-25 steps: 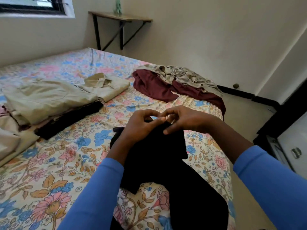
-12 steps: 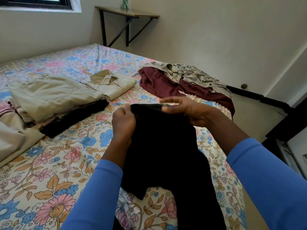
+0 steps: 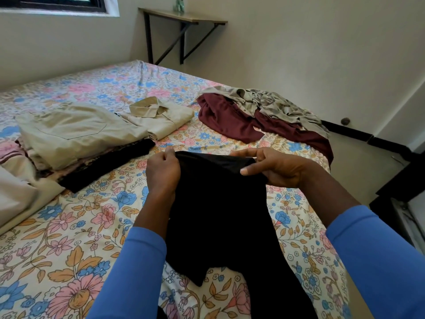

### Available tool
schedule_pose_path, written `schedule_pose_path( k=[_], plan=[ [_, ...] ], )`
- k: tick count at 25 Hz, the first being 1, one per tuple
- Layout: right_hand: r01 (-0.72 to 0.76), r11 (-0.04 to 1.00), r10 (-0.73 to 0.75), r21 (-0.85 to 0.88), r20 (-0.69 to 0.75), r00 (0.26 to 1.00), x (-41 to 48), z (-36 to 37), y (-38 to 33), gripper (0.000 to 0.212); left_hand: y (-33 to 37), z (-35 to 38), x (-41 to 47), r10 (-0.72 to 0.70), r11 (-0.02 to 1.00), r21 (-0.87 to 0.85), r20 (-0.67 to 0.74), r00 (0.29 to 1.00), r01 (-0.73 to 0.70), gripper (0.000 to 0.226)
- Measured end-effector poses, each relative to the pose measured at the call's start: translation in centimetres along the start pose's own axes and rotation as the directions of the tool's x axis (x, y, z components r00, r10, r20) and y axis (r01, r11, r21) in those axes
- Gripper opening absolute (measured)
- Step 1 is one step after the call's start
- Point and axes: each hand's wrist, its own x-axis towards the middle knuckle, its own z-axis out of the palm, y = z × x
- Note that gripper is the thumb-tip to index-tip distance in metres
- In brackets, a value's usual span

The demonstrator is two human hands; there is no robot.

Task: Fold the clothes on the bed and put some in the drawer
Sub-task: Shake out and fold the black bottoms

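Note:
A black garment (image 3: 220, 212) hangs in front of me over the floral bed (image 3: 76, 229). My left hand (image 3: 162, 172) grips its top left corner and my right hand (image 3: 273, 166) pinches its top right edge, holding the cloth spread between them. Its lower part trails down toward me and out of view. A stack of folded beige and dark clothes (image 3: 76, 137) lies on the left of the bed, with a folded beige collared shirt (image 3: 158, 116) beside it. A maroon garment (image 3: 243, 123) and a crumpled grey one (image 3: 271, 104) lie unfolded at the far right.
A wall-mounted shelf (image 3: 184, 17) with a small green bottle (image 3: 178, 4) stands beyond the bed. A window (image 3: 57, 3) is at the top left. Dark furniture (image 3: 404, 203) stands at the right past the bed's edge, with bare floor (image 3: 358, 157) between.
My hands have moved apart along the garment's top edge, spreading the black cloth wider. It now hangs stretched between both hands.

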Motion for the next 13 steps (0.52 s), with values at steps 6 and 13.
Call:
schedule_pose_path(
  k=[6,13],
  plan=[
    [0.16,0.984,-0.177,-0.083,-0.28,0.944,1.1,1.0,-1.0,0.018,0.4,-0.9,-0.7,0.133,0.962,0.214,0.177,0.975,-0.17,0.043],
    [0.174,0.965,-0.188,-0.198,-0.055,0.981,1.1,2.9,-1.3,0.045,2.2,2.0,-3.6,0.444,0.894,-0.168,0.453,0.773,-0.415,0.052]
  ],
)
